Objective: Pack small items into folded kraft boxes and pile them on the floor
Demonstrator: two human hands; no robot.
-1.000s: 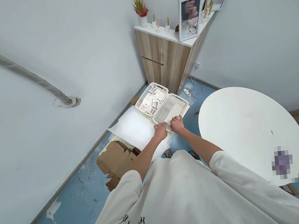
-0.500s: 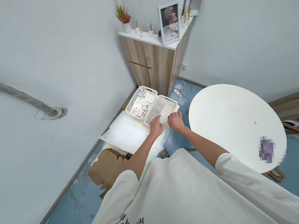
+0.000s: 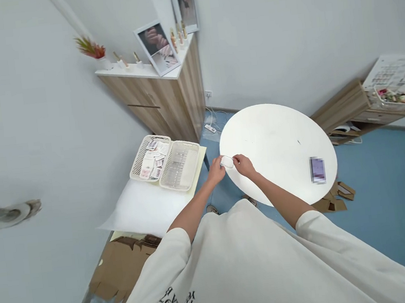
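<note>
Between my two hands is a small whitish packet [image 3: 227, 162], held flat by its opposite ends; its contents are too small to make out. My left hand [image 3: 216, 170] pinches the left end, and my right hand [image 3: 244, 165] grips the right end. Both hands are over the near left edge of the round white table [image 3: 265, 130]. To their left, a white plastic basket [image 3: 134, 170] holds several small printed packets [image 3: 154, 159]. Touching it on the right is a second basket [image 3: 194, 171] with rows of clear packs [image 3: 178, 166] inside.
The baskets stand on a low surface with a white sheet [image 3: 139, 201]; torn cardboard [image 3: 116, 266] lies in front. A pixelated purple item [image 3: 318, 169] rests on the round table. Behind stands a wooden cabinet [image 3: 161, 103] with picture frames [image 3: 158, 47]. A power strip [image 3: 210, 128] lies on the floor.
My view and body have turned right. My hands have moved from above the right-hand basket to the round table's edge, with the small packet held between them.
</note>
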